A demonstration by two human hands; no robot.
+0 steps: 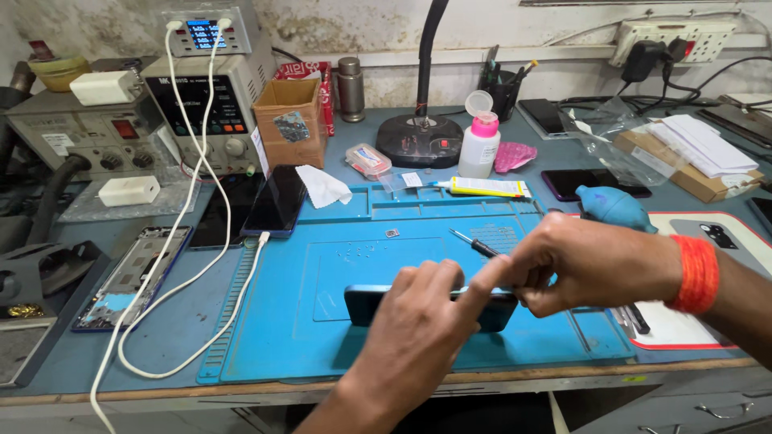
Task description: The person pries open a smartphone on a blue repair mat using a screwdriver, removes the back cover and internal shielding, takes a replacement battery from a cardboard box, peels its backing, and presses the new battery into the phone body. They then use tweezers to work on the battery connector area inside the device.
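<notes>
A dark phone [366, 304] lies across the blue repair mat [281, 321] near the bench's front edge. My left hand [418, 329] rests on its middle with fingers pressing its top edge. My right hand [587, 261], with an orange band at the wrist, pinches the phone's right end, and its forefinger touches my left fingers. A thin screwdriver [470, 241] lies on the mat just behind my right fingers. A small metal part [392, 233] sits further back on the mat.
Another phone [277, 201] leans on a cardboard box [289, 120], plugged into a white cable [193, 337]. A glue tube [486, 187], white bottle [480, 145], lamp base [420, 138], blue blower [615, 206], power supply [205, 104] and an opened phone frame [129, 277] surround the mat.
</notes>
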